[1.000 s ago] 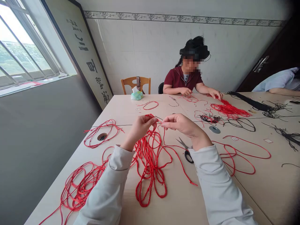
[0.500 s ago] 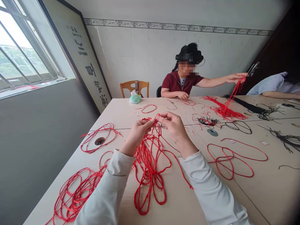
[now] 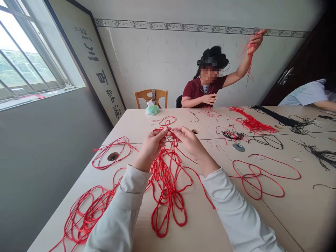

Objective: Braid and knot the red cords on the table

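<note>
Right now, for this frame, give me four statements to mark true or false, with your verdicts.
1. The left hand and right hand are raised above the red twisted cord. True.
2. The raised hand of the co-worker holds black cord. False: it holds red cord.
3. A round grommet hole sits in the tabletop left of the hands. True.
4. The wooden chair stands beside the dark door. False: it stands beyond the tabletop's far end, left of the co-worker.

Brush characters (image 3: 102, 77) on the framed wall panel (image 3: 91, 87), too skewed to read.
</note>
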Demonstrator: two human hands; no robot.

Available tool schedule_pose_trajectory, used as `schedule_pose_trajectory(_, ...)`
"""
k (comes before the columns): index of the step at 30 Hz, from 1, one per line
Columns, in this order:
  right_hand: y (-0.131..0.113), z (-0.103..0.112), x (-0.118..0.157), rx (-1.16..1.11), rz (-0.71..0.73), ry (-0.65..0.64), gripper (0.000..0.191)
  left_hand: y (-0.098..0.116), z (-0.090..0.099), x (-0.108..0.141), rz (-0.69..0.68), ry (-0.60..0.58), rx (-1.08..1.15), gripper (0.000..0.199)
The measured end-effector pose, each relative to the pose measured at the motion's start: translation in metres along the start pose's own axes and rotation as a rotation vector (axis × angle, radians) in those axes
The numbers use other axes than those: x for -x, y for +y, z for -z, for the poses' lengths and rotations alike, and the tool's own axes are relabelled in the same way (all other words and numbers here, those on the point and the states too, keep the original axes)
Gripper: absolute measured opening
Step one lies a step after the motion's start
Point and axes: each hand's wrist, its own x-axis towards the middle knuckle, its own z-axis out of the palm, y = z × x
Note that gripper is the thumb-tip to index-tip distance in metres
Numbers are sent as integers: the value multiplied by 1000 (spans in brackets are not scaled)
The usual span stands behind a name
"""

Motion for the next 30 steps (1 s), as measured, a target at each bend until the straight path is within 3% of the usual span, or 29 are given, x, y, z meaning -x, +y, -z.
schedule_pose_trajectory(4, 2, -4, 2, 169, 140, 198, 27, 3, 0, -1, -36, 85, 116, 33)
schedule_pose_trajectory(7, 5, -10, 3, 191, 142, 167, 25, 4, -2, 0, -61, 87, 143, 32)
schedule_pose_trajectory(11, 10, -13, 1, 73, 42, 32, 27, 5, -3, 2, -42, 51, 117, 32)
schedule_pose_trajectory(13, 9, -3, -1, -4, -6, -9, 26, 7, -1, 2, -24, 27, 101, 30)
schedule_pose_trajectory(16, 3, 22, -6, -50, -53, 26, 29, 12, 6, 1, -26, 7, 117, 27)
schedule_pose_trajectory(19, -2, 38, -4, 57, -88, 57, 39, 20, 12, 1, -62, 35, 185, 25)
schedule_pose_trajectory(21, -2, 36, 4, 130, -128, -48, 46, 26, 16, 1, -84, 70, 241, 23)
schedule_pose_trajectory(24, 1, 28, 28, 132, -264, -397, 46, 33, 22, 2, -129, 119, 320, 19)
schedule_pose_trajectory(26, -2, 36, 47, 150, -408, -622, 41, 37, 29, 2, -169, 153, 353, 15)
schedule_pose_trajectory(27, -7, 48, 56, 188, -451, -666, 38, 39, 33, 1, -184, 177, 365, 12)
schedule_pose_trajectory(28, -13, 65, 64, 233, -447, -583, 37, 41, 37, 0, -195, 204, 375, 9)
schedule_pose_trajectory(30, -32, 112, 78, 319, -373, -257, 37, 43, 42, -2, -206, 251, 400, 7)
